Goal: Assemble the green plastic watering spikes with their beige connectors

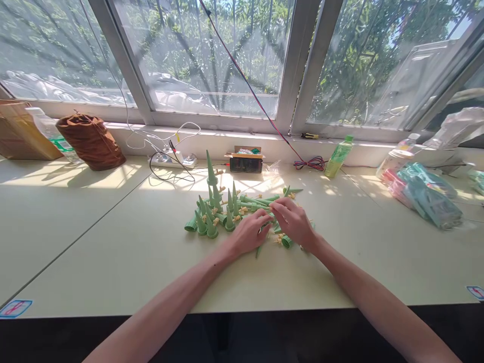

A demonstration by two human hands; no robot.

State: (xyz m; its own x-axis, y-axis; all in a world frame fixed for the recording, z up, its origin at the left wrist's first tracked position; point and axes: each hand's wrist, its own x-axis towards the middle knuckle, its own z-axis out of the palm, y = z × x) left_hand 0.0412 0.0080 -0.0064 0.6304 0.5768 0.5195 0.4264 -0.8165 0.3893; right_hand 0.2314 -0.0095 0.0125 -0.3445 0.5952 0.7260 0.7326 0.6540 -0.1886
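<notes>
My left hand point(251, 233) is at the front of a pile of green plastic parts, its fingers curled round a green cone-shaped spike point(258, 251) whose tip points towards me below the palm. Close beside it, my right hand point(294, 221) has thumb and fingertips pinched together; what they hold is too small to make out. Several green spikes point(211, 227) stand upright to the left, some stacked into a tall column point(210, 169). Small cream-yellow valve pieces point(215, 221) lie among them. Near my right wrist is a short green ribbed cap point(287, 242).
A small black box-like device point(245, 164) stands behind the pile, with a power strip point(172, 159) and cables to its left. Further left is a brown drawstring bag point(91, 141). On the right are a green bottle point(339, 157) and plastic-wrapped packs point(429, 194).
</notes>
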